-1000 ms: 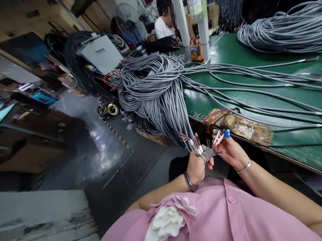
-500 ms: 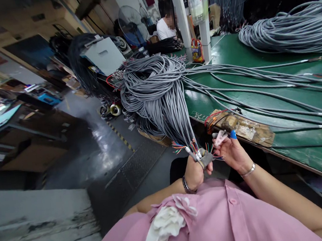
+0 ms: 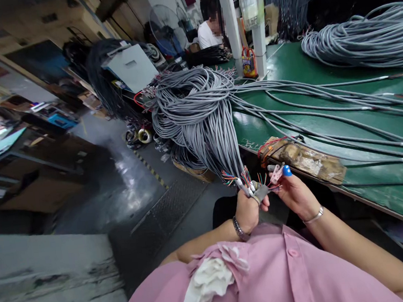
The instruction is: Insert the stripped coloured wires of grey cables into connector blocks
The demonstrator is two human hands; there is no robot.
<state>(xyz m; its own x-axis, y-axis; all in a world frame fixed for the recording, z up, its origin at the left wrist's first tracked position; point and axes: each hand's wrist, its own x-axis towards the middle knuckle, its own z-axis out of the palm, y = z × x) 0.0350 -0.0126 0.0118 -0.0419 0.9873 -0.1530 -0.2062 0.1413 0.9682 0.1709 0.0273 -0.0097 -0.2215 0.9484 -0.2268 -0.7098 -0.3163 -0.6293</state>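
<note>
Below the hanging grey cable bundle (image 3: pixel 214 135), my left hand (image 3: pixel 247 212) is closed around several grey cable ends (image 3: pixel 261 192). White-banded ends and thin coloured wires (image 3: pixel 230 178) stick up from that grip. Just to its right, my right hand (image 3: pixel 299 198) has its fingers bent in close to the fanned-out wires. A blue cover (image 3: pixel 287 171) sits on one fingertip, and a pinkish-white wrapping or piece (image 3: pixel 276 174) shows at the other fingers. What the right fingertips pinch is too small to make out.
A green table (image 3: pixel 377 142) runs along the right, with loose grey cables and a large cable coil (image 3: pixel 362 40) on it. At its edge lies a taped wooden block (image 3: pixel 305 161). A white post (image 3: pixel 233 27) stands behind. Farther back sits a person (image 3: pixel 209 34) near a fan (image 3: pixel 167 27).
The right thumb with the blue cover has moved in toward the other fingers. My left hand and its cable ends have shifted slightly right. The whole view has moved a little.
</note>
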